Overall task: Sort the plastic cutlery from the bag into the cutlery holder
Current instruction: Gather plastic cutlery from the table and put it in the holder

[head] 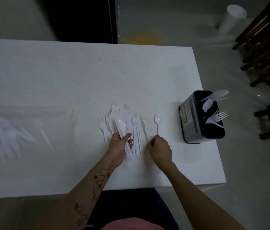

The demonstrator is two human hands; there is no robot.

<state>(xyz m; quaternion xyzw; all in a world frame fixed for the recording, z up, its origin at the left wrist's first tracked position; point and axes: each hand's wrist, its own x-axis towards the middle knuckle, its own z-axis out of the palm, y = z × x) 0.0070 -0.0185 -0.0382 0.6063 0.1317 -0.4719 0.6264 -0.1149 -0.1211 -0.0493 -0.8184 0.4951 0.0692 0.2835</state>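
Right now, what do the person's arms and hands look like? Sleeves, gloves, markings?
Both forearms are bare: no sleeves or gloves visible. The left hand and right hand show no rings or watch. The left forearm carries reddish line drawings with stars; the right is unmarked.

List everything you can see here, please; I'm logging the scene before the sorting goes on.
table: one, white, fills the middle.
cutlery holder: one, black, table's right edge, holding spoons and forks.
loose forks: several, white, spread at table centre.
spoon: one, white, right of the forks.
bundle of cutlery: one, white, in the left hand.
bag: one, clear, left side, cutlery inside.
cup: one, white, on the floor.
wooden furniture: dark, far right.
left hand: grips the bundle.
right hand: pinches the spoon's handle.
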